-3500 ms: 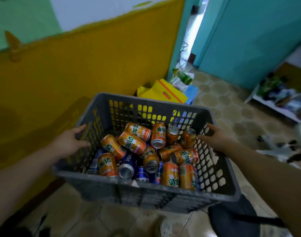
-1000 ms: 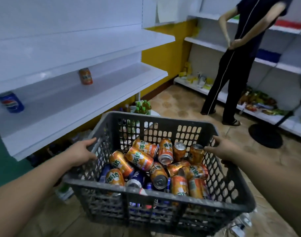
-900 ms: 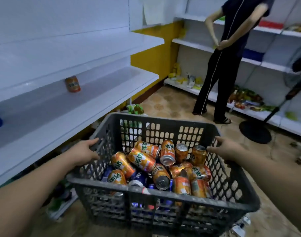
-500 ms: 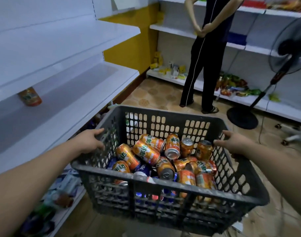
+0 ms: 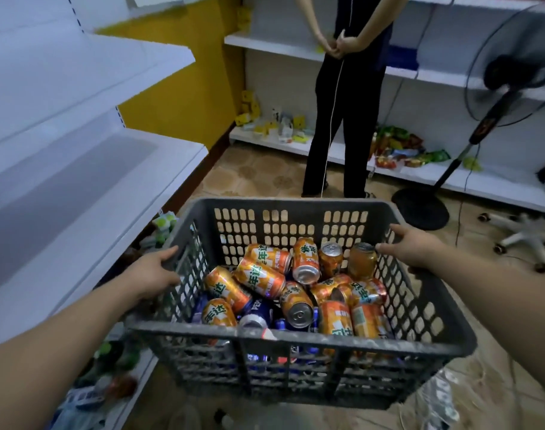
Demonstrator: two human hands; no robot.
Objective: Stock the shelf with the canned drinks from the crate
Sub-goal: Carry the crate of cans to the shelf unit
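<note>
Gripping a grey perforated plastic crate (image 5: 299,339) by its two side rims, both bare hands hold it clear of the floor. The left hand (image 5: 155,274) has its fingers curled over the crate's left rim, thumb lying along the top; the right hand (image 5: 412,246) clamps the right rim, fingers hooked over the edge and thumb pointing inward. Inside the crate lie the orange drink cans (image 5: 259,279), jumbled on their sides with a couple upright by the far wall, over a few blue cola cans (image 5: 255,311) nearer the front wall.

Compared with half a second ago, the view has swung right: the orange can on the shelf then has left the picture, and the standing person looms larger beyond the crate.

Left of the crate runs a white metal shelf (image 5: 88,193) with bare boards, and below it a low tier of blurred packets. Beyond the crate's far wall is brown patterned floor tile (image 5: 259,175), where a person in dark trousers (image 5: 336,119) stands with hands clasped behind the back. Right of that person is a black pedestal fan (image 5: 494,97), and behind both a second white shelving run (image 5: 435,72) carrying scattered snack packets against a yellow wall (image 5: 187,97).
</note>
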